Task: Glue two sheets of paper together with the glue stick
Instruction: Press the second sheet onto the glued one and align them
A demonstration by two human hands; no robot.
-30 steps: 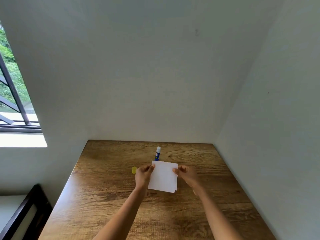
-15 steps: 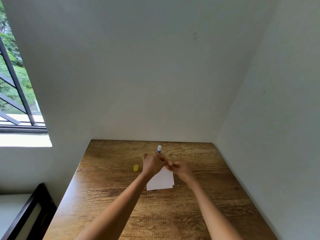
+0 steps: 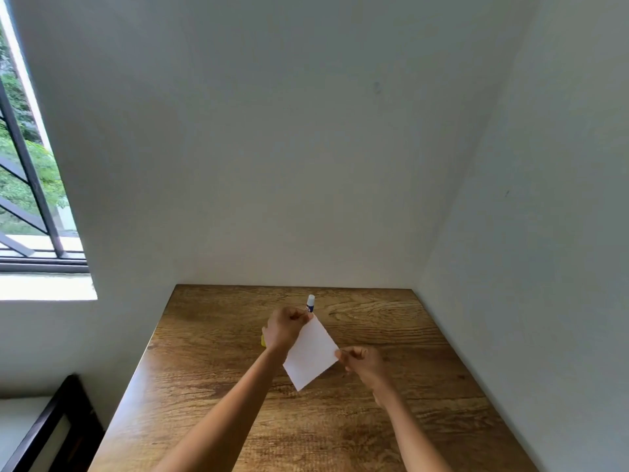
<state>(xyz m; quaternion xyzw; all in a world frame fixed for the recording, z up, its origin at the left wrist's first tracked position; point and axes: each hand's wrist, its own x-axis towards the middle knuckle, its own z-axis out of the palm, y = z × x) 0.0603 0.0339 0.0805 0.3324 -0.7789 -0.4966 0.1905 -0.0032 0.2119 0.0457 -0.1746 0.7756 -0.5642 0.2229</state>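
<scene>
Pinching opposite corners of the white paper [image 3: 311,354], my left hand [image 3: 284,327] and right hand [image 3: 362,364] needed aligned edges above the tabletop [image 3: 408,386] before pressing.

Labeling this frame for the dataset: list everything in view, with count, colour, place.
paper: one visible white piece, tilted like a diamond, held above mid table; whether it is two sheets cannot be told
glue stick: 1, blue body with white top, upright on the table behind the paper
cap: 1, yellow, on the table, mostly hidden behind the left hand
table: 1, brown wood grain, pushed into the wall corner
window: 1, dark frame, greenery outside, far left
dark frame: 1, black, lower left beside the table
left hand: 1, pinching the paper's top corner
right hand: 1, pinching the paper's right corner
</scene>
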